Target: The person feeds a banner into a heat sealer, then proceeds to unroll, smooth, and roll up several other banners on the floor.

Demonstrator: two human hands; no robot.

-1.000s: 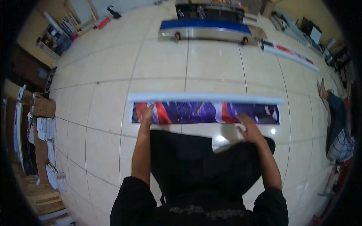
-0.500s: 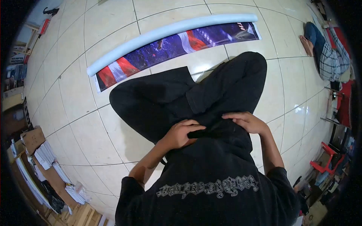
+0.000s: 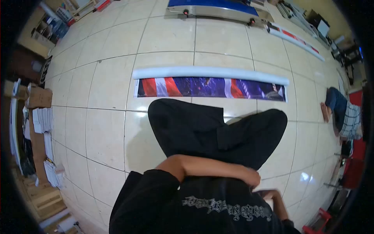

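My left hand (image 3: 251, 177) reaches across my waist to the right side of my black shirt, its fingers hidden from view. Just below it, close to the same side, is my right hand (image 3: 269, 194), bent in toward my body. What either of them touches there cannot be made out. In front of my crossed legs, a printed banner (image 3: 202, 87) lies on the floor, mostly rolled up. Its white roll (image 3: 210, 73) is on the far side, and a strip of purple, red and white print shows on the near side.
A blue-topped wheeled machine (image 3: 214, 11) stands at the far side, with another rolled banner (image 3: 296, 39) right of it. A person in a plaid shirt (image 3: 351, 121) is at the right. Stacked papers and a cardboard box (image 3: 39, 96) line the left, a red chair (image 3: 318, 221) lower right.
My left hand has swung from my lap across to my right side, and my right hand has drawn back there. The view has turned and tilted up, showing the machine.
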